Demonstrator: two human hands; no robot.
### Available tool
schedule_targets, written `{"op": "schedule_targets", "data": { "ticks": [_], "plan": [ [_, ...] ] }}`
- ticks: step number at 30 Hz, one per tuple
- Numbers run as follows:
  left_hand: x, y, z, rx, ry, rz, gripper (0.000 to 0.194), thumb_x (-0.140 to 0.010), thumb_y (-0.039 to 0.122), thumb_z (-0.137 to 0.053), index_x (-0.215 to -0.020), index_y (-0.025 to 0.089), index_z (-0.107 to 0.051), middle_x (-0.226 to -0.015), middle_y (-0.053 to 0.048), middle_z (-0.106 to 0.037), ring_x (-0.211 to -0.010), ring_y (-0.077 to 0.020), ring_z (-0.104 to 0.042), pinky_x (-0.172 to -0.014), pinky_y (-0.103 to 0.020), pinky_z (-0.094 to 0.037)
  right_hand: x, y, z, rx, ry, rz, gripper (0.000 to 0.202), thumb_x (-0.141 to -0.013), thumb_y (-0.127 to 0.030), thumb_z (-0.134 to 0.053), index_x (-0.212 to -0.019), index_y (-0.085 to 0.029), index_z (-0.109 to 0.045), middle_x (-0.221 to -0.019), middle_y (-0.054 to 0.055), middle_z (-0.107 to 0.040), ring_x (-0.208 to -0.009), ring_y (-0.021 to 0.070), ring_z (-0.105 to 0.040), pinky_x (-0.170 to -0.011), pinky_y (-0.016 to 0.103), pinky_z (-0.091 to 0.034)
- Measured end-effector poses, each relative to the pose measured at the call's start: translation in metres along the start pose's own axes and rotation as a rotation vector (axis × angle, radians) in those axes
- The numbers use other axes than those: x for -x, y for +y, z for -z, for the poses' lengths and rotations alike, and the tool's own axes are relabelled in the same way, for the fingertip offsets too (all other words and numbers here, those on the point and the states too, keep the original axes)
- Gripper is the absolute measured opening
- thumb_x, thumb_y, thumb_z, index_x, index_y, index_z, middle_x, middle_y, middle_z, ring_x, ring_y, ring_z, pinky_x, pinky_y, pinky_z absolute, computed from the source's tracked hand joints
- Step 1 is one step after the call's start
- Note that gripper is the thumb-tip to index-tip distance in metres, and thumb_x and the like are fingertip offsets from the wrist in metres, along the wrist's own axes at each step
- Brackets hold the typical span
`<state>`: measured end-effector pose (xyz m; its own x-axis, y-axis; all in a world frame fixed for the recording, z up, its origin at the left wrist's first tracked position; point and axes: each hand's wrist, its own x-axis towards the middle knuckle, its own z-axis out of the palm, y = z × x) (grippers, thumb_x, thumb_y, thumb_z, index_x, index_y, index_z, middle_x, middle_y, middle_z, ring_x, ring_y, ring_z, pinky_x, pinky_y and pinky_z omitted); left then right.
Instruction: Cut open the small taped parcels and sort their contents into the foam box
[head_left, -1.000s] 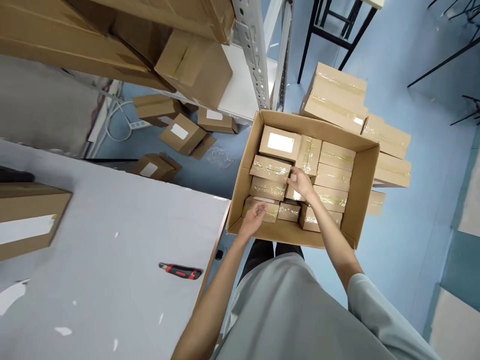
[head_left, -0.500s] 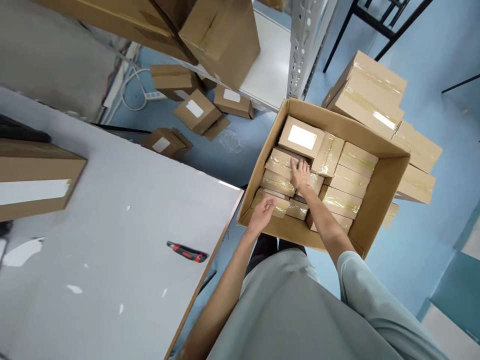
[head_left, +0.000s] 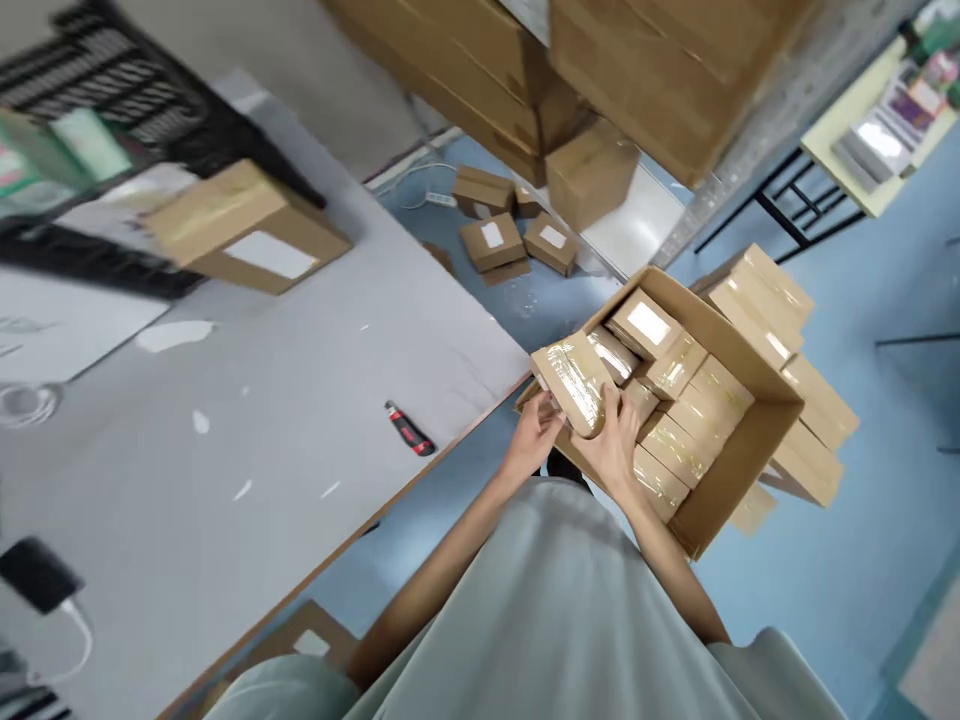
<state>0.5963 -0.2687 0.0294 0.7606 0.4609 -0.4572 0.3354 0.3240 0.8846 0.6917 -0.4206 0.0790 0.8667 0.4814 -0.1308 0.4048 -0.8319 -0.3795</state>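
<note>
Between my two hands is a small taped cardboard box [head_left: 571, 378], raised above the near left corner of a large open carton [head_left: 772, 425]. My left hand [head_left: 534, 432] grips its near left edge, fingers curled and partly hidden. My right hand [head_left: 611, 440] is closed on its right side, thumb and fingers against the cardboard. Inside the carton lie several more small boxes sealed with shiny tape; one, a box with a white label [head_left: 646, 325], sits at the far corner.
A red and black utility knife [head_left: 409, 429] lies on the grey table [head_left: 315, 540] to my left. Another cardboard box [head_left: 255, 225] rests farther back there. Stacked boxes [head_left: 814, 400] stand on the floor beyond the carton. Shelving with large cartons [head_left: 675, 80] rises ahead.
Both hands were inside the carton, over the packed boxes; now they hold one small box up near its left edge. My view has turned left, showing more of the table.
</note>
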Motion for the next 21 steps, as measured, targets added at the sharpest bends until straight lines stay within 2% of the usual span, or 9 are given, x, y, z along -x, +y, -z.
{"op": "schedule_targets", "data": {
  "ticks": [3,6,10,13,15,17,19,21],
  "plan": [
    [0.016,0.008,0.034,0.045,0.179,-0.058,0.068,-0.099,0.059,-0.079,-0.153,0.024,-0.060,-0.165,-0.019,-0.063,-0.139,-0.0334,-0.073,-0.116,-0.053,-0.063,-0.019,-0.048,-0.016,-0.045,-0.037,0.133,0.097,-0.091,-0.053,-0.084,-0.173,-0.021,-0.043,-0.166,0.029,-0.050,-0.157,0.0493,-0.049,-0.129,0.071,-0.045],
    [0.019,0.011,0.083,0.063,0.378,-0.053,0.058,-0.101,0.052,-0.074,-0.150,0.022,-0.062,-0.166,-0.019,-0.064,-0.138,-0.0326,-0.074,-0.117,-0.052,-0.063,-0.039,-0.107,-0.048,-0.054,-0.121,0.271,0.093,-0.093,-0.054,-0.084,-0.169,-0.017,-0.048,-0.165,0.030,-0.051,-0.155,0.0486,-0.051,-0.129,0.067,-0.045],
    [0.005,0.011,0.147,0.082,0.615,0.039,0.051,-0.101,0.032,-0.067,-0.150,0.020,-0.063,-0.166,-0.018,-0.066,-0.139,-0.0306,-0.075,-0.123,-0.051,-0.060,-0.055,-0.186,-0.101,-0.034,-0.264,0.358,0.091,-0.096,-0.052,-0.085,-0.168,-0.010,-0.049,-0.167,0.034,-0.049,-0.155,0.0477,-0.050,-0.131,0.065,-0.042],
    [-0.004,0.009,0.182,0.074,0.702,0.157,0.051,-0.098,0.023,-0.064,-0.149,0.017,-0.064,-0.166,-0.021,-0.066,-0.140,-0.0300,-0.074,-0.125,-0.050,-0.058,-0.055,-0.221,-0.135,-0.031,-0.386,0.377,0.080,-0.104,-0.041,-0.078,-0.170,-0.008,-0.047,-0.171,0.034,-0.046,-0.159,0.0452,-0.047,-0.133,0.061,-0.041],
    [-0.004,0.006,0.197,0.055,0.690,0.202,0.047,-0.097,0.022,-0.064,-0.143,0.015,-0.067,-0.162,-0.022,-0.068,-0.143,-0.0309,-0.073,-0.127,-0.051,-0.056,-0.050,-0.227,-0.151,-0.049,-0.464,0.411,0.071,-0.107,-0.032,-0.073,-0.169,-0.009,-0.049,-0.173,0.032,-0.047,-0.163,0.0428,-0.045,-0.135,0.060,-0.041],
    [0.001,0.000,0.202,0.012,0.657,0.190,0.042,-0.097,0.026,-0.067,-0.138,0.016,-0.069,-0.156,-0.021,-0.073,-0.146,-0.0315,-0.071,-0.129,-0.052,-0.054,-0.043,-0.218,-0.157,-0.085,-0.502,0.448,0.067,-0.108,-0.028,-0.072,-0.169,-0.011,-0.051,-0.176,0.030,-0.047,-0.167,0.0412,-0.043,-0.137,0.059,-0.040],
    [0.006,-0.006,0.199,-0.058,0.632,0.113,0.039,-0.098,0.034,-0.070,-0.133,0.018,-0.070,-0.150,-0.019,-0.075,-0.145,-0.0321,-0.071,-0.129,-0.051,-0.054,-0.037,-0.197,-0.155,-0.129,-0.480,0.458,0.065,-0.109,-0.029,-0.070,-0.170,-0.014,-0.052,-0.180,0.027,-0.044,-0.170,0.0398,-0.041,-0.138,0.059,-0.039],
    [0.007,-0.012,0.185,-0.130,0.603,0.023,0.038,-0.100,0.041,-0.070,-0.130,0.019,-0.071,-0.147,-0.018,-0.076,-0.143,-0.0325,-0.072,-0.127,-0.050,-0.055,-0.035,-0.167,-0.146,-0.162,-0.427,0.426,0.063,-0.112,-0.032,-0.067,-0.171,-0.015,-0.052,-0.182,0.025,-0.041,-0.171,0.0382,-0.039,-0.140,0.057,-0.039]
  ]
}}
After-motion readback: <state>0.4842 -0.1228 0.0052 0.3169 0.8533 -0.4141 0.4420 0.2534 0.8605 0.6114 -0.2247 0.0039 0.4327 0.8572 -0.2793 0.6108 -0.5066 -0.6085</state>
